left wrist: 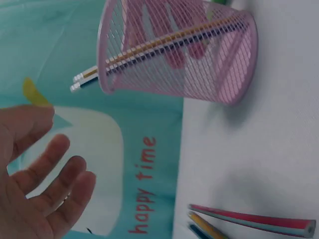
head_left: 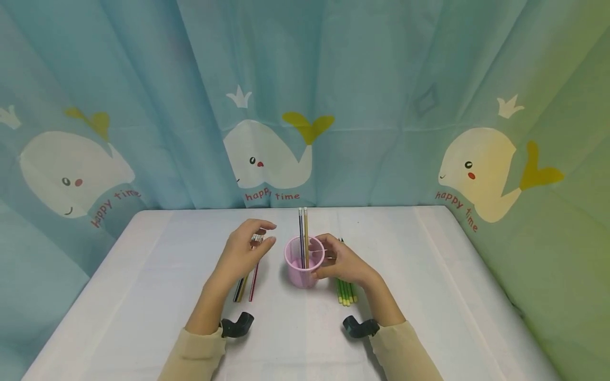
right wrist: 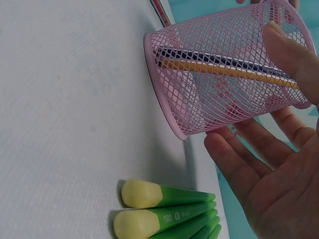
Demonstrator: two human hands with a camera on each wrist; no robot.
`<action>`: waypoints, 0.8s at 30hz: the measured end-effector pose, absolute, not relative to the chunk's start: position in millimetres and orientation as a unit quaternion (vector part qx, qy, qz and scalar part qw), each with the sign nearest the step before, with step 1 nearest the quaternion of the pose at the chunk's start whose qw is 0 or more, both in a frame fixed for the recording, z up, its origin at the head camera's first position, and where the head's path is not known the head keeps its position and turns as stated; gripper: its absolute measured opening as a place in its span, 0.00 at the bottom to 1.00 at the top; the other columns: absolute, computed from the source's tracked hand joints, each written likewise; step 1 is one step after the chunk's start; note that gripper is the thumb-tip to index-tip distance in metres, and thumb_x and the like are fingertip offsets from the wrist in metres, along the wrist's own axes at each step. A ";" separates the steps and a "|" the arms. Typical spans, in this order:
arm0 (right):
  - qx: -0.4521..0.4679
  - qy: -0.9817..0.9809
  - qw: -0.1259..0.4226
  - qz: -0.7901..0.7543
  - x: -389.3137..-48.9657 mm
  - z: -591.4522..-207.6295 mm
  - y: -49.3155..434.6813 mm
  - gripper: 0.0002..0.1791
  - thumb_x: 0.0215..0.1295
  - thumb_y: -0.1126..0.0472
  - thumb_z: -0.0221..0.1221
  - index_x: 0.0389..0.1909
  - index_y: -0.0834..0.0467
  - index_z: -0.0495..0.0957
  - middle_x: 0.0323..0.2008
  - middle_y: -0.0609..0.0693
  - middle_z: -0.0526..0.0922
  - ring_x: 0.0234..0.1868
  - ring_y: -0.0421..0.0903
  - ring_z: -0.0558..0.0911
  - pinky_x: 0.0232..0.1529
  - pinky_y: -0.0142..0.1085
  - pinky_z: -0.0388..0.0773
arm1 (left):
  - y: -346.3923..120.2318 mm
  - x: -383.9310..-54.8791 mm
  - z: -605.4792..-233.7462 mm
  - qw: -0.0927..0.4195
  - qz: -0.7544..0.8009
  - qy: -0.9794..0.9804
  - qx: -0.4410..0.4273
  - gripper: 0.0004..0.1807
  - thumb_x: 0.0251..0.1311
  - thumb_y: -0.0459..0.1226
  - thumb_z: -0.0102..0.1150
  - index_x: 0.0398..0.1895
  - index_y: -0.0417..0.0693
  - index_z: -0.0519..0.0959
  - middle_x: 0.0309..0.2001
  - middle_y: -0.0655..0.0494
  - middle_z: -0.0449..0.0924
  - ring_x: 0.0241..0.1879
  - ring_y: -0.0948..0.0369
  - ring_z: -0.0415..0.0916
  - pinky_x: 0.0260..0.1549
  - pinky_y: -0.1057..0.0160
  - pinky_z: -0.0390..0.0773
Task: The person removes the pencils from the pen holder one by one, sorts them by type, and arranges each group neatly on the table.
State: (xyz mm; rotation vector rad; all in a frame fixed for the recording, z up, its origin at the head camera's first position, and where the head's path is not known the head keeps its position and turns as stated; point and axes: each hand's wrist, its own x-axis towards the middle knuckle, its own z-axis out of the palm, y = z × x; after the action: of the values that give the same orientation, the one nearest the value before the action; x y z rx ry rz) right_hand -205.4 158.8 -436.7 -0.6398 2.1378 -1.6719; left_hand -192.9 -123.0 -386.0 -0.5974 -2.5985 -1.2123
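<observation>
A pink mesh pencil cup (head_left: 296, 277) stands on the table between the hands. My right hand (head_left: 349, 263) holds it at the side, thumb on the near face and fingers round the back, as the right wrist view shows. Two pencils (right wrist: 219, 68), one dark and one golden yellow, lean inside the cup with their tips above the rim. To its left, my left hand (head_left: 242, 253) hovers with fingers spread and relaxed, nothing between them. Beneath that hand lie several pencils, among them a red striped pencil (left wrist: 259, 220) and a yellow one (left wrist: 207, 226).
Several green pencils (head_left: 346, 293) with pale yellow ends lie together right of the cup, under the right hand. A white cloth covers the table (head_left: 157, 296). Behind it hangs a blue curtain (head_left: 371, 106) printed with whales.
</observation>
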 end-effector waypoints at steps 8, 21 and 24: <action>-0.224 0.754 0.175 -0.592 -204.3 -436.4 158.9 0.43 0.49 0.66 0.76 0.66 0.55 0.66 0.60 0.55 0.77 0.61 0.55 0.78 0.61 0.43 0.78 | -106.9 -183.9 -383.6 0.107 -0.348 -0.894 -0.262 0.21 0.66 0.47 0.63 0.60 0.56 0.77 0.65 0.54 0.72 0.67 0.52 0.65 0.66 0.43 0.69; -0.233 0.757 0.169 -0.586 -204.2 -437.4 158.8 0.43 0.50 0.66 0.75 0.67 0.60 0.64 0.60 0.57 0.77 0.61 0.55 0.78 0.61 0.42 0.79 | -80.7 -180.5 -405.0 0.082 -0.254 -0.916 -0.299 0.37 0.69 0.65 0.39 0.73 0.57 0.67 0.77 0.46 0.55 0.74 0.37 0.51 0.67 0.29 0.57; -0.234 0.759 0.167 -0.585 -204.5 -437.9 158.9 0.43 0.50 0.65 0.75 0.67 0.60 0.64 0.60 0.57 0.77 0.60 0.55 0.79 0.60 0.42 0.79 | -79.7 -179.9 -409.2 0.078 -0.236 -0.921 -0.299 0.38 0.70 0.66 0.31 0.74 0.57 0.66 0.78 0.46 0.54 0.74 0.36 0.51 0.66 0.29 0.58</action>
State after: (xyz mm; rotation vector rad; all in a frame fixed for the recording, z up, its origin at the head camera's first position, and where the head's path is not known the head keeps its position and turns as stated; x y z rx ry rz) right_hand -204.5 158.9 -437.9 -0.6668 2.1582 -1.6633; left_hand -179.9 -79.7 -409.2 -0.8964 -2.7594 -0.7077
